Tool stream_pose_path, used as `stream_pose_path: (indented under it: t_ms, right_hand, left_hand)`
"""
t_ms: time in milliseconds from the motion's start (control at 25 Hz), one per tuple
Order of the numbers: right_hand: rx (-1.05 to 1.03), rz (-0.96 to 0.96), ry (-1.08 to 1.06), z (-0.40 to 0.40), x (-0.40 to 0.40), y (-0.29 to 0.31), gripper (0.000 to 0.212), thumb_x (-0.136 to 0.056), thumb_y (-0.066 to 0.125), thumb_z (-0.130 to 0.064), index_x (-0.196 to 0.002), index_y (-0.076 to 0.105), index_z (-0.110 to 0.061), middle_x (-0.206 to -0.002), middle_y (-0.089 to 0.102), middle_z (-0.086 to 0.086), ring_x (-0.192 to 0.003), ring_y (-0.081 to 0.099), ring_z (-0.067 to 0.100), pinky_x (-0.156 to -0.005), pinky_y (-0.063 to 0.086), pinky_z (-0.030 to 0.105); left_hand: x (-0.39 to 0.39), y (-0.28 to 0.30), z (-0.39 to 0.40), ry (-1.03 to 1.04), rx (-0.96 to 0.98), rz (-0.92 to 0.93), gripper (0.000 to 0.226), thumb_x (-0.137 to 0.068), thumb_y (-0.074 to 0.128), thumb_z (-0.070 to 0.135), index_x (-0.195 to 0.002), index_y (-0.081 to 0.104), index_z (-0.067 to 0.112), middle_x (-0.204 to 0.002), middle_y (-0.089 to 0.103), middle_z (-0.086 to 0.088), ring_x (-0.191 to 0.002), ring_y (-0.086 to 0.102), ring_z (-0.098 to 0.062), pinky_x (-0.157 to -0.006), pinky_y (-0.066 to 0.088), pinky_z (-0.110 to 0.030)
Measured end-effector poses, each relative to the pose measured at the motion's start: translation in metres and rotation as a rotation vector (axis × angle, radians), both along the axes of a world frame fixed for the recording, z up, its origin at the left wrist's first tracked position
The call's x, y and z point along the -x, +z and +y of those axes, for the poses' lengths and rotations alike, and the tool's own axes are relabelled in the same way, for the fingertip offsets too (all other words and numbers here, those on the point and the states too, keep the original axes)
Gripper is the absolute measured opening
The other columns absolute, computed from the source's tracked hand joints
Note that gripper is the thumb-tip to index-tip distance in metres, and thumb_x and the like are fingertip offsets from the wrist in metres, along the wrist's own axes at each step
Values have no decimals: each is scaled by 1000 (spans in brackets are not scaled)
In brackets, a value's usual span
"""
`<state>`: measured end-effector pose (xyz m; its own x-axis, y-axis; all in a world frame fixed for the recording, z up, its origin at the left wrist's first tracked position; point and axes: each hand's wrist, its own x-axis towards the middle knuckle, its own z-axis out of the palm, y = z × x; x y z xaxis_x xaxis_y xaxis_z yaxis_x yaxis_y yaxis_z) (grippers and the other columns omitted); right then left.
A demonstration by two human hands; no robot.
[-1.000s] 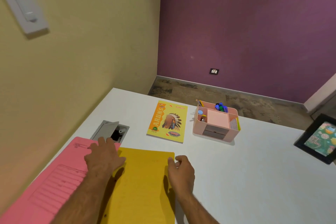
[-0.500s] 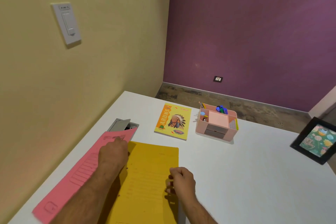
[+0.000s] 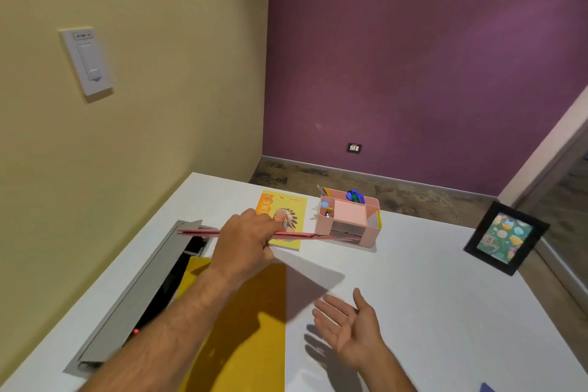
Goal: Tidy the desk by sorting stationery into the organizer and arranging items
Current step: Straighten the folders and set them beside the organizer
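While left hand (image 3: 245, 242) pinches pink folder (image 3: 296, 235) edge-on above worktop (image 3: 413, 280), right hand (image 3: 353, 325) hovers open, palm up. Yellow folder (image 3: 248, 328) lies flat below. Pinch looks thin, hard to judge; folder may sag, clip organizer (image 3: 348, 219) or notebook (image 3: 286, 216).

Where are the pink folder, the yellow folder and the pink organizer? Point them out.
pink folder (image 3: 296, 235): head view, its thin edge right of the holding hand.
yellow folder (image 3: 251, 328): head view, flat cover.
pink organizer (image 3: 369, 237): head view, front wall.
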<state>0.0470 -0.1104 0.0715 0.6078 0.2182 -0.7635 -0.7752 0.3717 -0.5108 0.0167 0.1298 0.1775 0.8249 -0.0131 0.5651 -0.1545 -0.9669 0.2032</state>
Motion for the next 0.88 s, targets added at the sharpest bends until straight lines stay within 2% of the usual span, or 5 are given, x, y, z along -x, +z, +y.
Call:
stream_pose_path:
  t_ms: [120, 280, 400, 480, 880]
  right_hand:
    - [-119, 2, -114, -40, -4, 3, 88, -89, 40, -70, -124, 55, 10, -114, 67, 32, -99, 67, 45, -73, 61, 52]
    - [-205, -50, -10, -83, -2, 22, 84, -86, 43, -72, -112, 63, 6, -93, 71, 29, -72, 71, 44, -56, 60, 50]
    - [-180, -73, 113, -93, -3, 29, 53, -79, 76, -24, -122, 62, 2, -103, 68, 28, -81, 69, 45, -68, 59, 54]
    - [-55, -117, 158, -98, -6, 22, 79, -54, 89, 1, -128, 59, 3, -115, 63, 33, -90, 67, 46, -80, 56, 59]
    - [121, -124, 119, -121, 0, 6, 62, -62, 76, 15, -121, 62, 5, -120, 61, 38, -99, 63, 48, -82, 55, 61]
  left_hand:
    - [-2, -22, 0, -210, 320, 32, 37, -70, 81, 0, -94, 77, 29, -91, 75, 12, -89, 62, -11, -66, 56, -32]
    - [3, -48, -7, -484, 704, 90, 28, -69, 85, 38, -95, 76, 30, -96, 76, 14, -108, 65, -11, -91, 54, -30]
    - [10, -65, -24, -536, 715, 110, 29, -69, 83, 43, -95, 76, 31, -101, 75, 14, -119, 60, -10, -99, 48, -25]
    - [12, -81, -27, -510, 669, 115, 30, -72, 81, 41, -101, 75, 33, -110, 72, 16, -125, 55, -9, -102, 46, -22]
    - [63, -161, 60, 698, 636, 786, 100, -70, 84, 46, -147, 30, 13, -147, 38, -14, -135, 33, -37, -105, 39, -52]
